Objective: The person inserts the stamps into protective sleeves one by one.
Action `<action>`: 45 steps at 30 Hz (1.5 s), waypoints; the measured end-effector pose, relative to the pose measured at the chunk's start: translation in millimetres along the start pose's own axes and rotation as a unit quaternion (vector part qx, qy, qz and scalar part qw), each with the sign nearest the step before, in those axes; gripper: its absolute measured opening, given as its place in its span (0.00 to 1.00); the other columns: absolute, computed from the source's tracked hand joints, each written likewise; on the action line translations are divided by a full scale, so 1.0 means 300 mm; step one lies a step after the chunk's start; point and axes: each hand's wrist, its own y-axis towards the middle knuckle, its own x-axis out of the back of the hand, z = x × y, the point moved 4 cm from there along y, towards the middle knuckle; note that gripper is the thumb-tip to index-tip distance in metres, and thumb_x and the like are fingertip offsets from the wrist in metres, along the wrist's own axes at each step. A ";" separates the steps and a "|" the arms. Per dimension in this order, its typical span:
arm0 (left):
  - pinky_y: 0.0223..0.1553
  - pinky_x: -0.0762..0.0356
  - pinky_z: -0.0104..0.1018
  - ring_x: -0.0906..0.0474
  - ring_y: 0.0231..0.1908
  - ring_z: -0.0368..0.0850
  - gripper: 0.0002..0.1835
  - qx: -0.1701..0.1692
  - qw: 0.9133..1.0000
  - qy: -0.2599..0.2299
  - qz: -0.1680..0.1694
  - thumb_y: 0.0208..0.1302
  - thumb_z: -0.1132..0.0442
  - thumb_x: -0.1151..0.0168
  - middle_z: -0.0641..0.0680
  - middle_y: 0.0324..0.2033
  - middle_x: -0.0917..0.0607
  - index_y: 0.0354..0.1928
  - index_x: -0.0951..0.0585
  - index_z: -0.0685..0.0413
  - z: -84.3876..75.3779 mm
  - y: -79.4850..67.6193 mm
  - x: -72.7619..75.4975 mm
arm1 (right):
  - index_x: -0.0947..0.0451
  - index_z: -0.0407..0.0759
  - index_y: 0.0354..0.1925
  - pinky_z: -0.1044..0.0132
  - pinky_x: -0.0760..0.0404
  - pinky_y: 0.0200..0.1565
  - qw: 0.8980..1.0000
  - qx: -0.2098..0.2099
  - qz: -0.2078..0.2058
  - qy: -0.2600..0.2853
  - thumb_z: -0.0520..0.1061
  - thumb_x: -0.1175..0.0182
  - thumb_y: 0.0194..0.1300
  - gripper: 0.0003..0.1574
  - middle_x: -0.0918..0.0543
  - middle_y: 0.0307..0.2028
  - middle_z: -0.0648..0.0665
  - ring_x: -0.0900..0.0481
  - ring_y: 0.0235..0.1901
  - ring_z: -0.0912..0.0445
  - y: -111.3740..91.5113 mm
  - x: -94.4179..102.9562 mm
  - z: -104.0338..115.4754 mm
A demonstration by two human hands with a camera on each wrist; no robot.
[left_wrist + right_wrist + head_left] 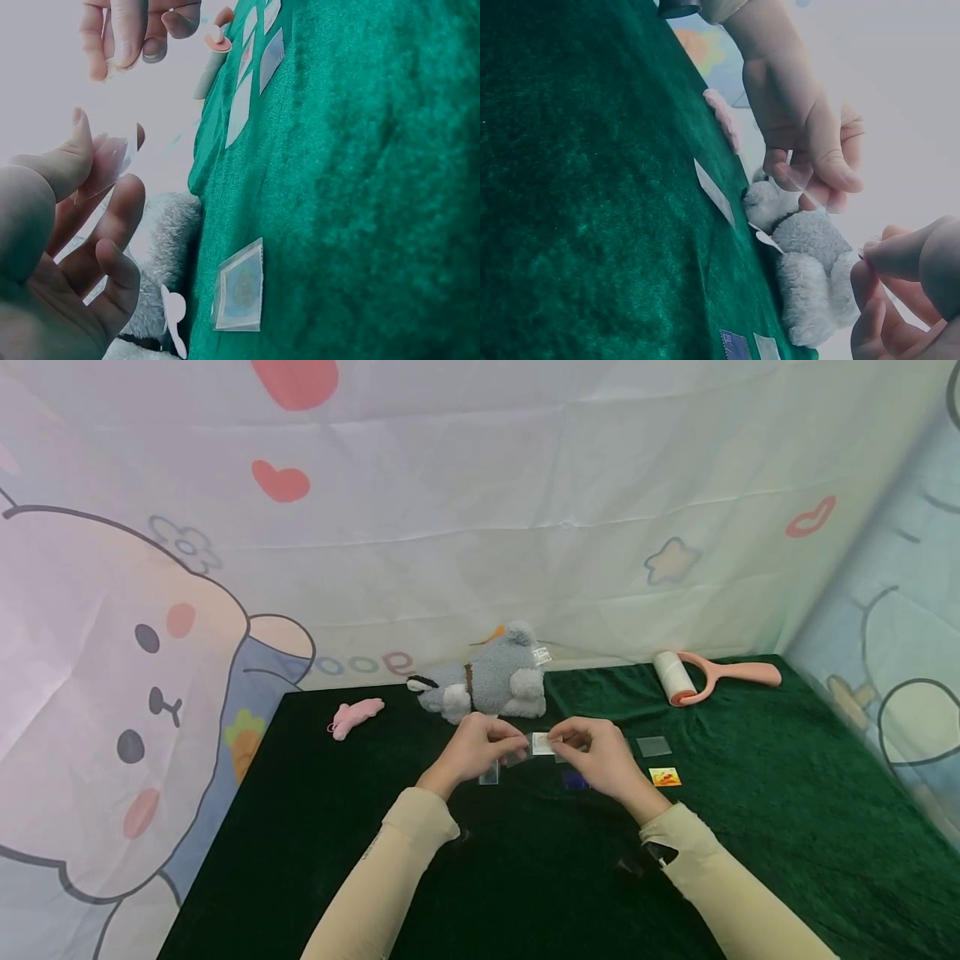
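Note:
Over the table, my left hand [480,750] pinches a small clear plastic sleeve [112,166] between thumb and fingers. Facing it, my right hand [600,756] pinches a small white paper slip [541,743] by its edge; glare washes out its print. The sleeve and slip are close together between both hands. Below the left hand lies a stamp-like piece in a clear sleeve [241,289]. Beneath the right hand is a dark blue stamp [735,345] with toothed edges.
An orange-yellow stamp [664,777] and a clear sleeve [654,746] lie right of the hands on green cloth [787,827]. Behind are a grey plush toy [498,681], a small pink plush [356,717] and a lint roller [675,678]. A printed curtain [465,485] hangs behind.

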 end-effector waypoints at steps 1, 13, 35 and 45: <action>0.33 0.21 0.38 0.15 0.31 0.49 0.09 -0.003 1.000 0.001 0.001 0.75 0.55 0.33 0.42 0.31 0.09 0.43 0.08 0.49 0.000 0.001 0.000 | 0.12 0.48 0.45 0.59 0.18 0.39 1.000 0.001 0.000 0.000 0.41 0.31 0.72 0.05 0.10 0.43 0.46 0.15 0.39 0.52 0.001 0.000 0.001; 0.32 0.23 0.37 0.15 0.32 0.53 0.12 -0.002 1.000 -0.007 0.001 0.75 0.56 0.34 0.43 0.31 0.09 0.46 0.09 0.56 -0.003 0.000 -0.001 | 0.12 0.48 0.46 0.57 0.17 0.42 1.000 -0.001 0.006 0.013 0.40 0.32 0.73 0.06 0.10 0.45 0.46 0.15 0.41 0.52 0.001 0.007 -0.011; 0.34 0.21 0.37 0.15 0.30 0.48 0.12 -0.004 1.000 -0.029 0.006 0.75 0.56 0.34 0.45 0.32 0.09 0.46 0.09 0.57 -0.021 0.000 -0.003 | 0.11 0.48 0.47 0.59 0.15 0.41 0.999 0.023 0.002 0.023 0.39 0.32 0.72 0.08 0.10 0.45 0.46 0.15 0.37 0.55 0.005 0.019 0.002; 0.35 0.20 0.38 0.16 0.30 0.48 0.09 -0.004 1.000 -0.030 0.001 0.75 0.56 0.33 0.45 0.31 0.09 0.43 0.08 0.50 -0.028 -0.001 -0.006 | 0.11 0.48 0.47 0.60 0.16 0.41 0.999 0.033 0.004 0.028 0.39 0.32 0.72 0.08 0.10 0.45 0.47 0.15 0.38 0.55 0.002 0.021 -0.011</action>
